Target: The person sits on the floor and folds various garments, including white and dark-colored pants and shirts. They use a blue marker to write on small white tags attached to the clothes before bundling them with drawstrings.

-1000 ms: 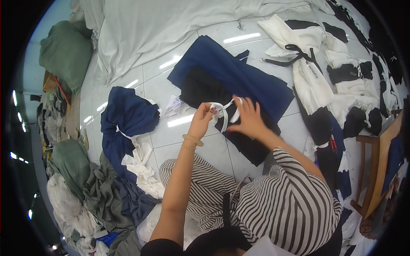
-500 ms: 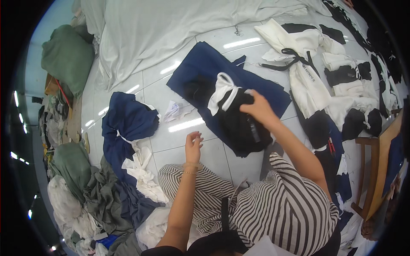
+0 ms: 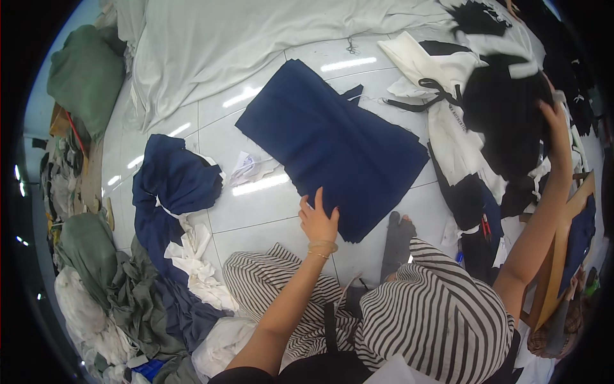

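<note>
A flat stack of navy fabric panels lies on the tiled floor in front of me. My left hand is at its near left edge with the fingers spread, and I cannot tell whether they touch the cloth. Far to the right, my right hand grips the edge of a black cloth bundle. That bundle is over the white and black cloth pieces, hiding part of them; a pale strip shows at its top.
To the left lies a tied navy bundle beside crumpled white cloth. A grey sheet covers the far floor. White pieces with a black tie lie at right, near a wooden frame. Green sacks stand far left.
My right hand has carried the black bundle off the navy panels to the far right, over the white cloth pieces. My left hand has moved right, up to the navy panels.
</note>
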The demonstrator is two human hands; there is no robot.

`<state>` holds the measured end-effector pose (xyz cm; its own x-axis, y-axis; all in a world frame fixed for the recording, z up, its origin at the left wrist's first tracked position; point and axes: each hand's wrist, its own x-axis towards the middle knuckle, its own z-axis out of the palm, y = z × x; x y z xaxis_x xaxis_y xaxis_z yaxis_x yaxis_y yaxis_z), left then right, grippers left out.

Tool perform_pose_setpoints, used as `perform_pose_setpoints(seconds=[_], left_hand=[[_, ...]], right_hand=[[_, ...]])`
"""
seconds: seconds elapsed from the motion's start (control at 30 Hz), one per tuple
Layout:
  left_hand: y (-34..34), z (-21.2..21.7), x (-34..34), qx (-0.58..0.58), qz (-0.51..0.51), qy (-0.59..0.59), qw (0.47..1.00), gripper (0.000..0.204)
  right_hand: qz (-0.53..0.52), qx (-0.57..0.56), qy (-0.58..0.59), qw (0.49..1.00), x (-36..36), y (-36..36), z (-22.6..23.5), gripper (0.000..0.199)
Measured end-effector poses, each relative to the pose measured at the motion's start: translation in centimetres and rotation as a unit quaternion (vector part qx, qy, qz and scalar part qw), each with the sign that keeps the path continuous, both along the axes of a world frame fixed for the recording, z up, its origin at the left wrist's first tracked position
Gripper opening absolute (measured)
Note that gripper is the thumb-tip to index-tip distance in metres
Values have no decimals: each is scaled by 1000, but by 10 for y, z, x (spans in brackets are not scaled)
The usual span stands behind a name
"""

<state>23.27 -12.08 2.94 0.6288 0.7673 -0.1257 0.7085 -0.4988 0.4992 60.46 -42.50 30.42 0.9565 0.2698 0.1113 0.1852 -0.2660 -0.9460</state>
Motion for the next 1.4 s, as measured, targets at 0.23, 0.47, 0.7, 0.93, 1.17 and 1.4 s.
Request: perform_pose_setpoints(seconds=[0.23, 0.47, 0.7, 0.93, 1.17, 1.4], left_hand=[[-6, -5, 3, 17, -48, 40, 998, 71], [-29, -18, -14, -176, 121, -128, 969, 70], [-45, -31, -18, -153, 35, -119, 980, 39], [-7, -38, -76, -251, 5, -107, 962, 29], [44, -9, -105, -246, -162, -18, 955, 35], [202, -26, -34, 217, -109, -133, 961, 38]], right_hand=[[47, -462, 76, 883, 37, -104, -198, 81], [92, -296, -215, 926, -87, 99, -233, 50], [140, -402, -46, 904, -100, 173, -286, 56], [213, -316, 57, 923, -140, 146, -296, 45], [337, -482, 110, 801, -121, 110, -256, 53], [224, -308, -300, 874, -56, 208, -283, 51]])
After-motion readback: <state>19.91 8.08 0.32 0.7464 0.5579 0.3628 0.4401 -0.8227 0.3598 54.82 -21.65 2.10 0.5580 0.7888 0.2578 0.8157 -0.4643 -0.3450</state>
